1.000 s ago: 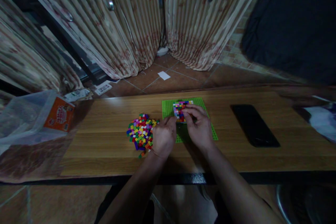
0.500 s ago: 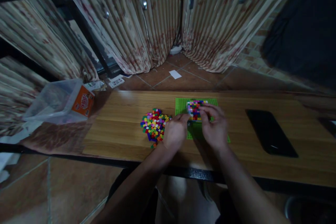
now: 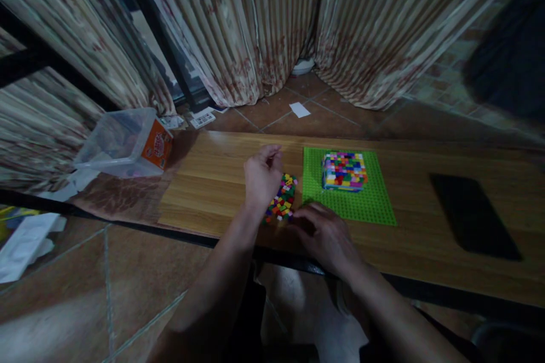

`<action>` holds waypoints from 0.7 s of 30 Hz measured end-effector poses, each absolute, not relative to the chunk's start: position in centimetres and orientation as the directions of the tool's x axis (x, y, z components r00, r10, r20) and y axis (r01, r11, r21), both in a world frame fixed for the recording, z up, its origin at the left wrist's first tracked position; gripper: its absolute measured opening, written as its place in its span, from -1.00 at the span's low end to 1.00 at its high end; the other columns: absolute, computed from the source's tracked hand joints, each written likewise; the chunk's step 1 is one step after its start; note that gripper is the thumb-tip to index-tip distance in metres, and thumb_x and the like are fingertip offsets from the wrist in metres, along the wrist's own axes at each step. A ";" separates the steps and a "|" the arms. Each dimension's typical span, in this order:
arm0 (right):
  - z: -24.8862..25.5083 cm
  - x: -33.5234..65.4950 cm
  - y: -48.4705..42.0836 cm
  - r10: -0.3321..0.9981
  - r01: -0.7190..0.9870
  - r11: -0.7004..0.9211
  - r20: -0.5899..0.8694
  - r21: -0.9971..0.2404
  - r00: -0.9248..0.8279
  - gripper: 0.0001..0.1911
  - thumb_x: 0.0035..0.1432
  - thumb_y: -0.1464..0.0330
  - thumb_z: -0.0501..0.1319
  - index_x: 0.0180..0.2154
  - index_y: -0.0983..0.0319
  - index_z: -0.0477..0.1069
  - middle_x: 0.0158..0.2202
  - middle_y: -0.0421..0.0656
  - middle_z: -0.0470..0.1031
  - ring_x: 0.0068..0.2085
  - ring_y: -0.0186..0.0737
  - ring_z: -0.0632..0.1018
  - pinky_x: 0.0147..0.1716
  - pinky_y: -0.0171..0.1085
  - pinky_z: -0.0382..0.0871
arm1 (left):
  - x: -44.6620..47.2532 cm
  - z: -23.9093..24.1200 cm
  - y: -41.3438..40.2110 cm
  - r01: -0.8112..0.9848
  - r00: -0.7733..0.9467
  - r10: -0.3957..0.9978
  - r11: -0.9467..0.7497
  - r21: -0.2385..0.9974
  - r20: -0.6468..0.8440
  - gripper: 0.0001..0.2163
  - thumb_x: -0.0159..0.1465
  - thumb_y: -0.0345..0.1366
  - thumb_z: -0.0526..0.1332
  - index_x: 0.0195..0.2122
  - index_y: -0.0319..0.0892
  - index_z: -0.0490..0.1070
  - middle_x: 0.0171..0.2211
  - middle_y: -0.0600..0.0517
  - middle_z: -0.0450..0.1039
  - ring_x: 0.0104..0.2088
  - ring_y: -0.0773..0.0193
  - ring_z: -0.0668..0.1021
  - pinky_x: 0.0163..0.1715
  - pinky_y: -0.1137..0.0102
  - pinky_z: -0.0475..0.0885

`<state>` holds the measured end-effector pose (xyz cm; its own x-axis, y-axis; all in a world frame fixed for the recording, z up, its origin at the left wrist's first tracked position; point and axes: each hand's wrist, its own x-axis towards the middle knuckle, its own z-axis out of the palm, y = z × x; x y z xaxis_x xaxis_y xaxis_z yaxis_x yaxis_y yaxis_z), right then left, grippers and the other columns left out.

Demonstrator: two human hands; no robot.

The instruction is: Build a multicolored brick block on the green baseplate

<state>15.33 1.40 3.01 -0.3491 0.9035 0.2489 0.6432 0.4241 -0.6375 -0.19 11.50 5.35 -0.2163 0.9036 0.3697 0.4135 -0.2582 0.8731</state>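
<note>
A loose pile of small coloured toy bricks lies on the wooden table between my two hands. My left hand is cupped along the pile's left side, its fingers bent and covering some of the bricks. At the pile's near right edge is my right hand, thumb and forefinger apart, fingertips by the bricks. Nothing shows in either hand. On the green baseplate to the right stands a multicoloured brick block, built up in several layers, with neither hand on it.
A dark flat tablet-like object lies on the table at the right. Beyond the table's left end stands a clear plastic bin with an orange label. Curtains hang behind, and a white card lies on the tiled floor.
Both hands have left the brick block and moved left to the loose pile. The pile looks narrower, partly behind my left hand. The view has shifted left.
</note>
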 end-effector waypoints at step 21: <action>3.5 16.6 3.0 0.957 0.387 0.280 0.285 -0.878 -0.046 -0.86 0.22 0.35 0.18 -0.21 0.15 0.51 -0.25 -0.16 0.60 -0.23 -0.21 0.60 -0.22 -0.24 0.49 | 1.2 5.5 10.7 0.429 -0.114 0.947 -0.226 0.874 0.301 -0.84 0.26 -0.41 0.20 -0.18 -0.19 0.55 -0.23 -0.04 0.65 -0.25 0.25 0.66 -0.17 0.37 0.57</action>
<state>16.60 3.00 3.49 -0.0461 0.9573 0.2853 0.3873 0.2804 -0.8783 1.22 10.74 5.48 -0.1138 0.9468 0.3009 0.4291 -0.2263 0.8744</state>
